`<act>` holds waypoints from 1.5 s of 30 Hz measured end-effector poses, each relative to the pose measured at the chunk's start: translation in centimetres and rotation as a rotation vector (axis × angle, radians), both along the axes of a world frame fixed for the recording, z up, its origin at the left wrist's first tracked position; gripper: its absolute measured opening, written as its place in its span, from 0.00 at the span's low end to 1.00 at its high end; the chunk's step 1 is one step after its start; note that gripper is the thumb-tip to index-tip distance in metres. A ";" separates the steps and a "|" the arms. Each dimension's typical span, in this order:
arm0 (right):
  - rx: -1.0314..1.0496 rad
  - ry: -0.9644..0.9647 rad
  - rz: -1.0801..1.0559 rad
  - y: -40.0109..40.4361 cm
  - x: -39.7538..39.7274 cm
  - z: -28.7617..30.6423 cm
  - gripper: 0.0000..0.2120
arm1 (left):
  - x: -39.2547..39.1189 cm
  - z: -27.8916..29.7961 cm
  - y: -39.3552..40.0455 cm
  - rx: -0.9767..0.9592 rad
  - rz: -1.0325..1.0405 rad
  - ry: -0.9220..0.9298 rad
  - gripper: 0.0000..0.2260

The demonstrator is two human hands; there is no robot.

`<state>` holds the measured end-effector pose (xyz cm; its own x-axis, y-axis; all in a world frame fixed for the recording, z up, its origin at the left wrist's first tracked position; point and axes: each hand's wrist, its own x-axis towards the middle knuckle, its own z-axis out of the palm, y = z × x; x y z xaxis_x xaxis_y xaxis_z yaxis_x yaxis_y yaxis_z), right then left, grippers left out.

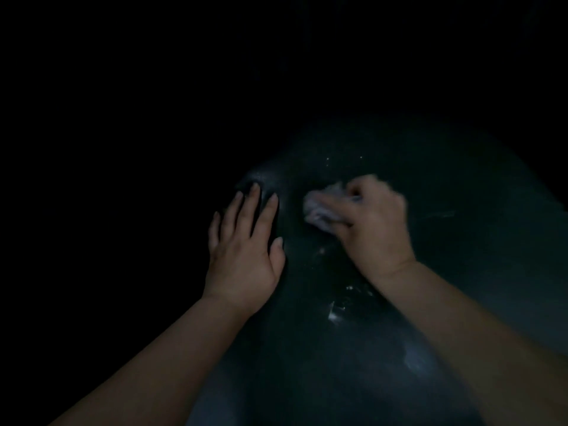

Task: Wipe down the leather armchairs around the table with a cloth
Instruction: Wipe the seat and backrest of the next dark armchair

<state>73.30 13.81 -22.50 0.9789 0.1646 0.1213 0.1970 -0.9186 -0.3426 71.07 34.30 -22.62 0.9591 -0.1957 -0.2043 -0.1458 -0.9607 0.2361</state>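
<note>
Pretty dark here, but I count two hands, left hand (242, 256) and right hand (376, 222), one pale cloth (322, 207), one dark leather armchair (430, 179).

Through the head view I see very little beyond a dark, glossy armchair surface (384, 167) with faint specks and streaks catching light. My left hand (246, 247) lies flat on it, fingers straight and slightly spread, palm down. Just beside it, my right hand (373, 219) is curled round a pale, bunched cloth (322, 207) and presses it against the leather; that hand looks blurred. Both bare forearms reach in from below. Everything around is black.
</note>
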 end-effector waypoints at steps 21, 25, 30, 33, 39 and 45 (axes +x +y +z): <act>0.290 -0.077 -0.549 -1.6 6.8 -1.0 0.11 | -0.2 0.2 -0.1 -0.033 0.020 0.016 0.27; 0.256 0.004 -0.152 4.1 5.3 -0.5 0.13 | -0.1 0.4 0.0 -0.023 0.017 0.019 0.27; 0.188 -0.026 -0.286 -0.3 7.4 -0.5 0.15 | 0.1 1.2 -0.1 -0.082 0.062 0.039 0.28; 0.217 0.009 -0.357 1.2 6.9 -0.8 0.12 | 0.7 2.1 -0.6 -0.085 0.118 0.044 0.28; 0.204 0.019 -0.213 -1.0 7.6 -0.9 0.14 | 1.7 2.7 -0.8 -0.042 0.105 0.073 0.30; 0.359 -0.073 -0.629 -1.5 7.8 -0.8 0.10 | 1.6 2.3 -0.5 -0.022 0.089 0.041 0.29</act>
